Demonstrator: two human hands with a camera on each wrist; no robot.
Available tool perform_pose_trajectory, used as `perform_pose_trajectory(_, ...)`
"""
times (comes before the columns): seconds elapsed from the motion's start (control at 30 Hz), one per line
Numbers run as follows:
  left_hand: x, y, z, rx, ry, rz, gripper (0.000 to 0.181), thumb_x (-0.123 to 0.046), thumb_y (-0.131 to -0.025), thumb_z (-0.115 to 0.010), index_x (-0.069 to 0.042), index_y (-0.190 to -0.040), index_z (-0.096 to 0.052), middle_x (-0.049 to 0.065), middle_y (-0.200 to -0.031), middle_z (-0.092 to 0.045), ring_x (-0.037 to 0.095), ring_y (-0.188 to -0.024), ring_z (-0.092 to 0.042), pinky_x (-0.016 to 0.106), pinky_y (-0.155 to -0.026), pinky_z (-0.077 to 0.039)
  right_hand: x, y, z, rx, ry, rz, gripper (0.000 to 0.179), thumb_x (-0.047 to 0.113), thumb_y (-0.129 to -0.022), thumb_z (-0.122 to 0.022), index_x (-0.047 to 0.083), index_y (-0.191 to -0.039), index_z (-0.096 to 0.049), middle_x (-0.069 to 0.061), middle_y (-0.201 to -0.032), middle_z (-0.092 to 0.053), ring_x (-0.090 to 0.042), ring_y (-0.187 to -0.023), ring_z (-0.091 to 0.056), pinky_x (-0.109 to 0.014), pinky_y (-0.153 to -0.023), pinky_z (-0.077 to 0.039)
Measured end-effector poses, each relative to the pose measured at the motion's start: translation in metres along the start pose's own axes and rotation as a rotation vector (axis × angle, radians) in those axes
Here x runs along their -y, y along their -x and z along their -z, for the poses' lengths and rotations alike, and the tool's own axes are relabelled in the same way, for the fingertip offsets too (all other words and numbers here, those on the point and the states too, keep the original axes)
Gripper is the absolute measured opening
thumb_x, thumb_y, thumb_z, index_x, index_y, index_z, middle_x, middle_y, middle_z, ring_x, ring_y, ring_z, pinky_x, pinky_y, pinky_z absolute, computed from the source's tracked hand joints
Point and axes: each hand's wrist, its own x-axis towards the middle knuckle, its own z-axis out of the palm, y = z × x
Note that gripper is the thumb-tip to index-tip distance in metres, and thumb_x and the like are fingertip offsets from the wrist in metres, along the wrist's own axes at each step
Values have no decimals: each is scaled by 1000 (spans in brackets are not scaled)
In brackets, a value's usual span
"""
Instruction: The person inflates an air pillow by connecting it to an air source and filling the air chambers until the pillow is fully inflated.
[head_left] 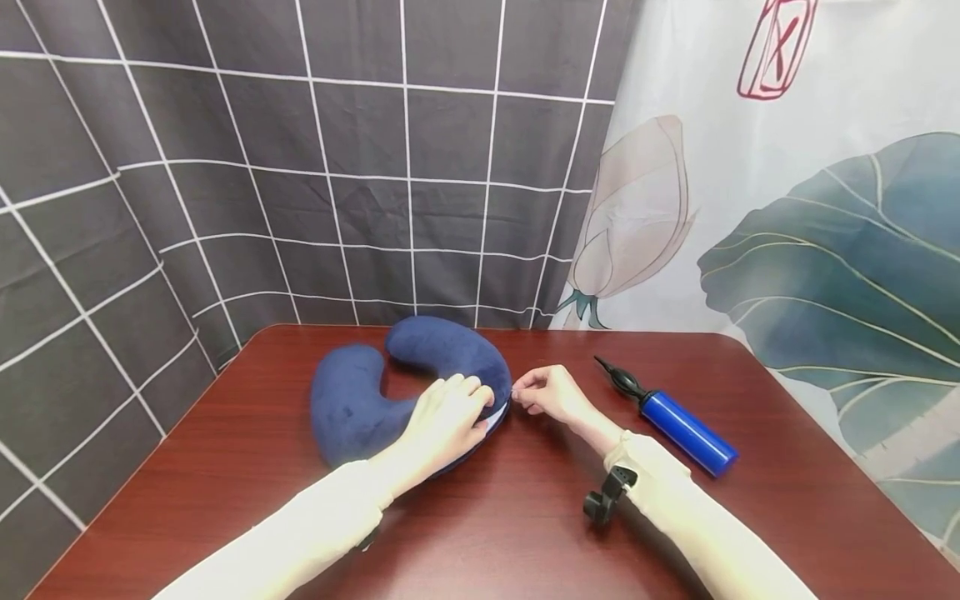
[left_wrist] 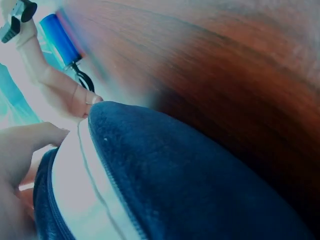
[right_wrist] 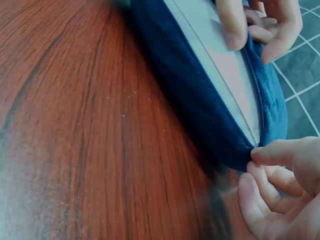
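A navy U-shaped neck pillow (head_left: 352, 408) lies on the table, its plush cover unzipped along the outer curve. White inner lining (right_wrist: 220, 60) shows between the two rows of zipper teeth (right_wrist: 225, 107). My left hand (head_left: 450, 417) lies over the pillow's right part, gripping the cover beside the opening; its thumb (right_wrist: 232, 30) is against the lining in the right wrist view. With thumb and fingertips, my right hand (head_left: 551, 393) pinches the zipper (right_wrist: 256, 146) at the end of the gap. Those fingertips hide the zipper pull.
A blue hand pump (head_left: 690, 432) with a black nozzle lies right of my right hand on the reddish-brown table (head_left: 525, 533). A dark grid-patterned curtain (head_left: 360, 208) and a white floral one (head_left: 697, 275) hang behind the table. A black wrist camera (head_left: 609, 496) is strapped to my right wrist.
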Motion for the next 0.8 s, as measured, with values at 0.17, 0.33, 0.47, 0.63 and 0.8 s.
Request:
perform_pose_trajectory(0.17, -3, -4, 1, 8, -70, -37, 11, -24, -75, -80, -21, -79, -69, -4, -77, -60, 17, -73, -57, 30, -64, -40, -2, 0, -1, 20, -31, -23, 8, 3, -85, -70, -3, -90, -68, -10, -77, -70, -14, -68, -63, -28, -61, -58)
perform_pose_trajectory(0.33, 0, -2, -4, 11, 54, -30, 9, -20, -77, -77, -23, -74, -69, -7, -73, -59, 13, -71, -56, 29, -65, -40, -7, 1, -2, 48, -25, 17, 8, 1, -85, -68, -5, -91, -67, -8, -75, -70, -15, -67, -65, -28, -63, -59)
perform_pose_trajectory(0.47, 6, -1, -9, 52, 233, 27, 10, -16, -77, -77, -23, -75, -70, -9, -71, -57, 8, -71, -55, 24, -63, -43, -7, 1, 0, 43, 25, 77, 7, 2, -86, -69, -4, -90, -68, -12, -75, -69, -15, -65, -64, -30, -65, -60)
perform_pose_trajectory(0.63, 11, -3, -10, 116, 321, 86, 11, -16, -75, -77, -25, -75, -69, -11, -71, -54, 4, -70, -52, 18, -60, -42, -6, 1, 3, 35, 133, 111, 4, 6, -87, -70, 2, -88, -69, -11, -77, -68, -14, -64, -63, -28, -64, -58)
perform_pose_trajectory(0.8, 10, -3, -11, 128, 324, 110, 12, -16, -73, -77, -24, -72, -68, -12, -69, -55, 4, -67, -52, 18, -58, -41, -7, 4, 3, 29, 230, 147, 3, 8, -86, -71, 7, -84, -69, -5, -75, -66, -13, -58, -58, -27, -56, -52)
